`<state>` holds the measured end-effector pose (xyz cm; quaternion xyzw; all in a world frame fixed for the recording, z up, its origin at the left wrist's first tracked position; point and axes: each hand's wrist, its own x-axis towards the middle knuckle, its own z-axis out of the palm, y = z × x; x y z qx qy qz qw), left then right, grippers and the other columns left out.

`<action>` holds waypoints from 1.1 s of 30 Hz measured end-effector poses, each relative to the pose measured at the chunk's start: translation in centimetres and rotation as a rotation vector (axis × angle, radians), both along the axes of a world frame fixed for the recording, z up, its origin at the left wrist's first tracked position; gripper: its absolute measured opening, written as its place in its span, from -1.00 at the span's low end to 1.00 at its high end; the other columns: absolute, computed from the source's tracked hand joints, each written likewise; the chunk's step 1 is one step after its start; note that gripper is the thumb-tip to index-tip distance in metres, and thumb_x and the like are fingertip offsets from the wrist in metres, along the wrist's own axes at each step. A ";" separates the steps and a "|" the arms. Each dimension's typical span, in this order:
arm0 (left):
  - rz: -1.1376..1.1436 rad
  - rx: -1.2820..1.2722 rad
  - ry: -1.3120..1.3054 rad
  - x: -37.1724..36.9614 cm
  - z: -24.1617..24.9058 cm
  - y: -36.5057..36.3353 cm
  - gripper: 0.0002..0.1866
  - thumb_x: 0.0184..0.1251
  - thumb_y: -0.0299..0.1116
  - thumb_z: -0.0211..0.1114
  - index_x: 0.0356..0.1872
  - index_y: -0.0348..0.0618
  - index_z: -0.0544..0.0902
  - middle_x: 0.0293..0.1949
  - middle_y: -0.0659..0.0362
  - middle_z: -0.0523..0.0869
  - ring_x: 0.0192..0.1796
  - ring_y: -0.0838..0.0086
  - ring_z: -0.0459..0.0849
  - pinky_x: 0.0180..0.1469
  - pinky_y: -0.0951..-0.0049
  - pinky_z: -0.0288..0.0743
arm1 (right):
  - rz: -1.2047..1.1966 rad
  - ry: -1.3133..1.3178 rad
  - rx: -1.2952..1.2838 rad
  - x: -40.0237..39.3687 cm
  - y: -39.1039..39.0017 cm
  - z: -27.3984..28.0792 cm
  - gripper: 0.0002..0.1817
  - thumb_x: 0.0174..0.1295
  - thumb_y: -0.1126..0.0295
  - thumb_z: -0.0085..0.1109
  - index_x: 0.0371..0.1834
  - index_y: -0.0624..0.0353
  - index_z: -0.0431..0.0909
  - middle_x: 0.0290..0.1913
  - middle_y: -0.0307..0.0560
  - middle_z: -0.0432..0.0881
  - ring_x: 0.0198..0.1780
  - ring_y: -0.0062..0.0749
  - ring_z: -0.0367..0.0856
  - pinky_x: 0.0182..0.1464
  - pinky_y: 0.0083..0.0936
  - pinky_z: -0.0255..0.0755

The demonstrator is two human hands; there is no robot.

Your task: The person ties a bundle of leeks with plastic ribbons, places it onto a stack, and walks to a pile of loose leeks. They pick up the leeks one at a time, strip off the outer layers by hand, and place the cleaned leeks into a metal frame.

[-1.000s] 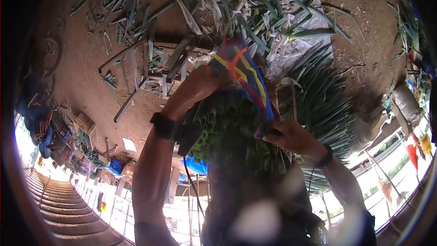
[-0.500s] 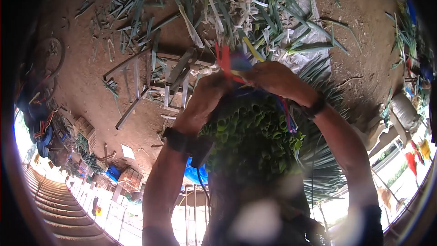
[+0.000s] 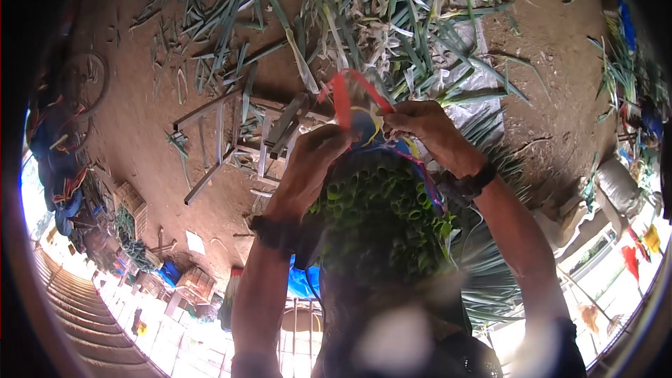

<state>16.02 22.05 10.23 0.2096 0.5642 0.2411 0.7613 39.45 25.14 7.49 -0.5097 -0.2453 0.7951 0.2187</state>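
A thin red plastic strip (image 3: 342,101) loops up between my two hands. My left hand (image 3: 315,161) pinches one side of it, the fingers closed. On the other side, my right hand (image 3: 430,133) has its thumb and fingertips shut on the strip. Several blue, yellow and pink strips (image 3: 418,157) hang close below my right fingers. Just under both hands stands a bundle of green leek tops (image 3: 378,210), its hollow cut ends facing up. A dark band sits on each wrist.
Ahead, loose leeks and trimmed leaves (image 3: 392,21) cover the dirt floor and a pale sheet (image 3: 469,42). A metal frame (image 3: 220,126) lies to the left. Long leek leaves (image 3: 490,266) fan out on the right. Wooden crates (image 3: 198,280) stand farther left.
My hands have moved apart, and the red strip now shows as an open loop between them. My right hand has shifted right and slightly down. The view has tilted a little.
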 end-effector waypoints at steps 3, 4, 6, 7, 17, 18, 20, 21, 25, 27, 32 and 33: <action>0.012 0.132 -0.012 1.4 1.2 1.1 -0.71 0.38 -0.31 0.30 -0.02 -0.32 0.69 -0.04 0.18 0.71 0.02 0.53 0.62 0.16 0.42 0.44 | -0.040 0.037 0.057 0.0 -0.9 0.6 -0.78 0.23 0.36 0.34 -0.18 0.30 0.72 -0.30 -0.15 0.73 -0.21 -0.54 0.65 -0.05 -0.54 0.48; 0.000 0.135 -0.013 1.7 1.8 1.6 -0.71 0.38 -0.31 0.30 -0.02 -0.32 0.69 -0.04 0.18 0.71 0.02 0.53 0.62 0.16 0.42 0.44 | -0.063 0.071 0.098 -0.1 -1.3 0.4 -0.77 0.23 0.35 0.35 -0.17 0.30 0.72 -0.31 -0.17 0.73 -0.20 -0.55 0.66 -0.04 -0.53 0.49; -0.050 0.151 -0.012 2.3 3.0 2.6 -0.69 0.38 -0.31 0.29 0.01 -0.31 0.68 0.00 0.14 0.71 0.02 0.53 0.62 0.15 0.43 0.45 | -0.067 0.078 0.118 -0.3 -2.0 0.5 -0.79 0.24 0.37 0.35 -0.19 0.30 0.72 -0.31 -0.17 0.73 -0.23 -0.55 0.66 -0.09 -0.55 0.50; -0.060 0.152 -0.008 2.6 3.0 2.8 -0.69 0.38 -0.31 0.29 0.01 -0.31 0.68 0.00 0.14 0.71 0.02 0.53 0.62 0.15 0.43 0.45 | -0.052 0.041 0.126 -0.6 -2.3 0.8 -0.80 0.24 0.38 0.35 -0.20 0.31 0.72 -0.31 -0.16 0.73 -0.25 -0.56 0.66 -0.13 -0.57 0.50; 0.243 0.063 -0.202 3.2 0.7 2.2 -0.80 0.49 -0.39 0.14 -0.08 -0.32 0.61 -0.13 0.03 0.74 0.02 0.25 0.70 0.20 0.23 0.52 | -0.369 0.072 0.011 1.0 -6.0 1.8 -0.73 0.37 0.32 0.19 -0.06 0.32 0.67 -0.13 -0.05 0.73 -0.08 -0.43 0.70 0.05 -0.49 0.56; 0.347 0.057 -0.196 2.8 0.4 2.2 -0.81 0.49 -0.39 0.13 -0.08 -0.31 0.61 -0.12 0.02 0.73 0.03 0.23 0.70 0.21 0.20 0.52 | -0.425 0.094 0.074 2.1 -6.4 1.4 -0.71 0.39 0.31 0.17 -0.03 0.33 0.66 -0.07 -0.02 0.72 -0.01 -0.39 0.69 0.13 -0.46 0.54; 0.352 0.106 -0.238 2.3 1.1 2.6 -0.81 0.49 -0.40 0.13 -0.05 -0.29 0.59 -0.20 0.07 0.72 -0.06 0.31 0.71 0.11 0.29 0.56 | -0.450 0.047 0.065 4.5 -7.6 0.9 -0.64 0.40 0.28 0.15 0.06 0.37 0.60 -0.02 0.01 0.70 0.04 -0.35 0.67 0.17 -0.43 0.51; 0.347 0.133 -0.445 1.6 1.6 3.0 -0.80 0.50 -0.40 0.12 0.00 -0.29 0.55 -0.30 0.13 0.67 -0.17 0.38 0.68 -0.01 0.37 0.56 | -0.494 0.014 -0.013 5.7 -8.3 0.9 -0.61 0.40 0.25 0.15 0.09 0.37 0.58 0.00 0.01 0.69 0.04 -0.33 0.66 0.16 -0.42 0.51; 0.421 -0.020 -0.502 -0.9 12.1 4.4 -0.73 0.54 -0.46 0.01 0.15 -0.35 0.43 -0.54 0.30 0.36 -0.52 0.67 0.36 -0.44 0.62 0.31 | -0.467 -0.172 -0.030 10.8 -14.8 0.7 -0.52 0.40 0.16 0.16 0.21 0.32 0.50 0.02 -0.04 0.67 0.04 -0.37 0.65 0.09 -0.43 0.51; 0.218 0.160 -0.287 -0.9 19.8 3.5 -0.73 0.56 -0.46 -0.02 0.14 -0.40 0.43 -0.54 0.30 0.33 -0.60 0.74 0.21 -0.51 0.64 0.20 | -0.466 -0.228 -0.062 12.2 -18.9 1.0 -0.52 0.40 0.15 0.15 0.21 0.30 0.50 0.02 -0.05 0.67 0.02 -0.41 0.65 0.06 -0.44 0.52; 0.096 0.304 0.041 -2.0 22.4 1.1 -0.71 0.57 -0.41 0.02 0.12 -0.46 0.43 -0.52 0.31 0.31 -0.68 0.76 0.10 -0.53 0.66 0.15 | -0.399 -0.178 -0.266 10.6 -31.4 0.6 -0.65 0.35 0.30 0.15 0.12 0.26 0.54 -0.12 -0.12 0.70 -0.21 -0.49 0.70 -0.21 -0.53 0.60; 0.098 0.340 0.091 -1.4 22.3 0.9 -0.71 0.57 -0.41 0.03 0.11 -0.44 0.43 -0.53 0.32 0.30 -0.67 0.76 0.09 -0.53 0.67 0.14 | -0.226 -0.224 -0.318 9.4 -33.1 0.7 -0.60 0.37 0.27 0.13 0.18 0.25 0.53 -0.11 -0.13 0.72 -0.27 -0.59 0.68 -0.21 -0.56 0.58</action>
